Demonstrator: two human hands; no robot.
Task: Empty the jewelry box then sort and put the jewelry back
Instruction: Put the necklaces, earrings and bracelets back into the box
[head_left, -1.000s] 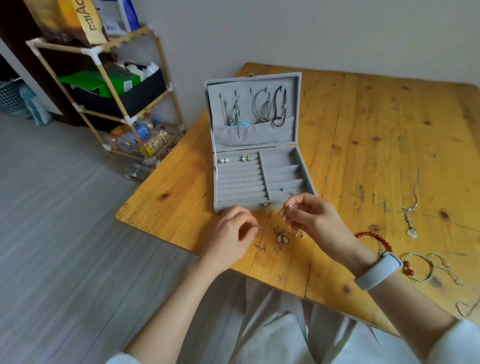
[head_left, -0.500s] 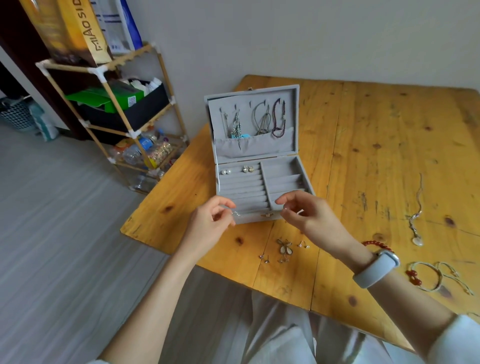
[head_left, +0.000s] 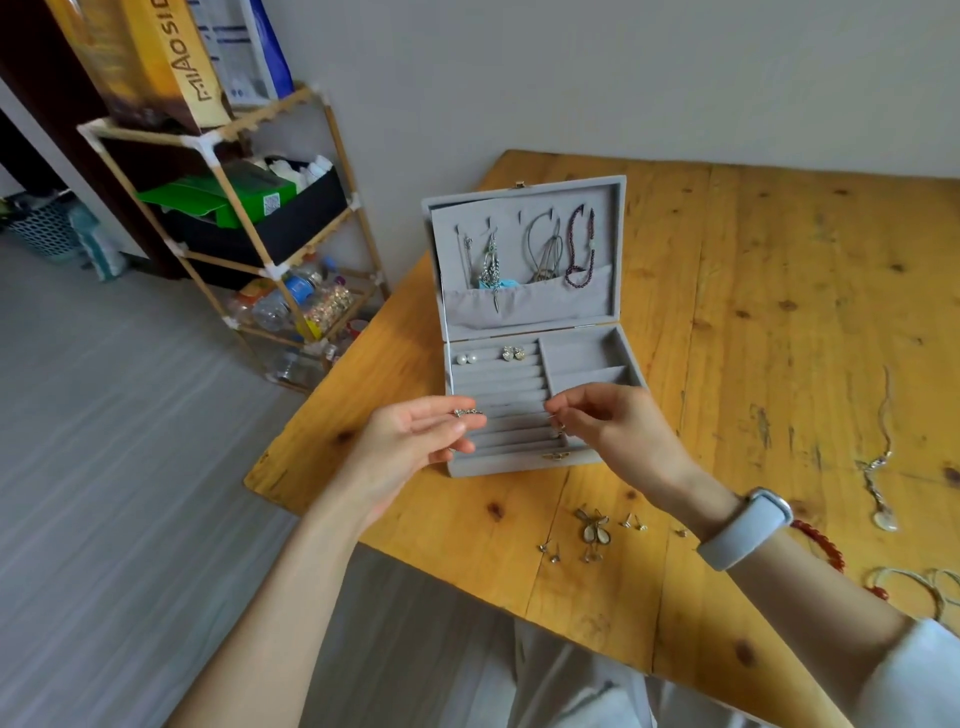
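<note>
Between two raised hands sits the open grey jewelry box (head_left: 540, 364), its ring rolls directly beneath the fingertips. Left hand (head_left: 415, 441) lies palm-up with fingers loosely extended, a small silver earring (head_left: 467, 412) resting at its fingertips. Right hand (head_left: 618, 428) pinches a second tiny piece (head_left: 560, 427), too small to identify, just over the lower ring rolls. Nearer the wrists than the box, loose earrings (head_left: 595, 530) lie on the wooden table (head_left: 779, 312); beyond the right wrist, a pendant necklace (head_left: 880, 488).
</note>
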